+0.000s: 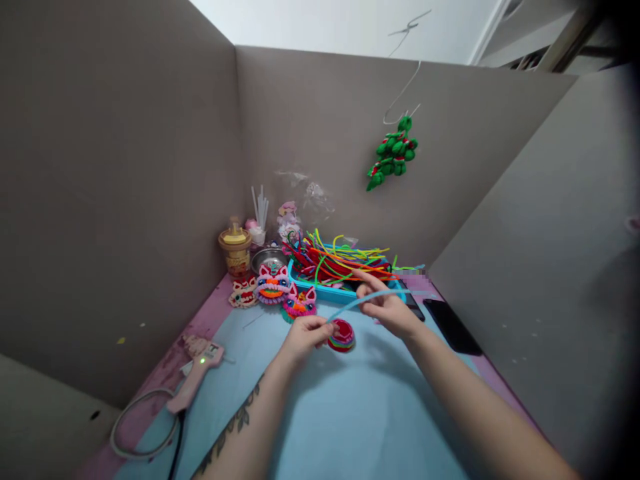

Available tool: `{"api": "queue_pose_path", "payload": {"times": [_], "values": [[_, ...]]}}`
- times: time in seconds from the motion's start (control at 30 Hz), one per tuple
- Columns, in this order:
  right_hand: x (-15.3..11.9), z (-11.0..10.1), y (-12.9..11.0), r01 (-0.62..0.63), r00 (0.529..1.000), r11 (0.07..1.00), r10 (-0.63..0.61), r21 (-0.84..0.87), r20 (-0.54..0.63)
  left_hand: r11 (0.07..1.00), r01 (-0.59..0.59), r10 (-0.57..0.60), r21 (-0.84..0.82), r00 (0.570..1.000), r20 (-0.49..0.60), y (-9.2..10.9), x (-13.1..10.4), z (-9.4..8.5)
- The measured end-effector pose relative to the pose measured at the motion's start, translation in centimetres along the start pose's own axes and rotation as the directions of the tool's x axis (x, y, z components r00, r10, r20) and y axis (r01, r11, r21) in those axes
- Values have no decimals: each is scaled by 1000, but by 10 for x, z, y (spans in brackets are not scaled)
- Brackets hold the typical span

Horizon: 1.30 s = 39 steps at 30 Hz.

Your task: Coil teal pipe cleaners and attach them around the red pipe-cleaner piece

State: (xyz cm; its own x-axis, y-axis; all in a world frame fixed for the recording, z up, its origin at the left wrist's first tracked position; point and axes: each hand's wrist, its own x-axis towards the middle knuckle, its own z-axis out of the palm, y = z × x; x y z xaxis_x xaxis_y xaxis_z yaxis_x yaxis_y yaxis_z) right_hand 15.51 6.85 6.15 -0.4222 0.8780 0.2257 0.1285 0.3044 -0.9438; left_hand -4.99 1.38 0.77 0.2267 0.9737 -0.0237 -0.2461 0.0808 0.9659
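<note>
A light blue strip (367, 297) stretches between my two hands above the table. My left hand (309, 333) pinches its left end, close to a small round stack of red and multicoloured pieces (342, 335) lying on the blue mat. Higher and to the right, my right hand (384, 307) has the strip passing at its thumb and fingers, with the index finger stretched out towards the tray. The strip's right end runs past this hand. Behind the hands is a blue tray (327, 291) heaped with colourful strips (345, 257).
Lion-face pieces (273, 285) sit left of the tray, near a metal bowl (269, 259) and a lidded cup (235, 250). A pink glue gun (196, 373) with its cord lies at left. A black phone (451, 327) lies right. Green ornament (394, 155) hangs on the back panel.
</note>
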Motion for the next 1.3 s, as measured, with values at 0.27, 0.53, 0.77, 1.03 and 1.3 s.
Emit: {"api": "queue_pose_path", "payload": {"times": [0.27,0.53,0.77,1.03,1.3], "values": [[-88,0,24,78,870,757,266,649,-415,903,-3,-100,429,971,217,8,-9,0],[-100,-23,58,233,769,612,360,756,-528,951,12,-33,308,997,63,33,-11,-42],[-101,-12,66,156,793,477,462,865,-398,978,-159,152,-132,986,-64,19,-2,-16],[-99,53,54,-155,856,447,506,881,-106,995,-65,60,79,996,67,-17,-10,45],[-96,25,61,-226,896,963,264,144,-358,940,-197,235,279,966,-108,-7,-8,38]]}}
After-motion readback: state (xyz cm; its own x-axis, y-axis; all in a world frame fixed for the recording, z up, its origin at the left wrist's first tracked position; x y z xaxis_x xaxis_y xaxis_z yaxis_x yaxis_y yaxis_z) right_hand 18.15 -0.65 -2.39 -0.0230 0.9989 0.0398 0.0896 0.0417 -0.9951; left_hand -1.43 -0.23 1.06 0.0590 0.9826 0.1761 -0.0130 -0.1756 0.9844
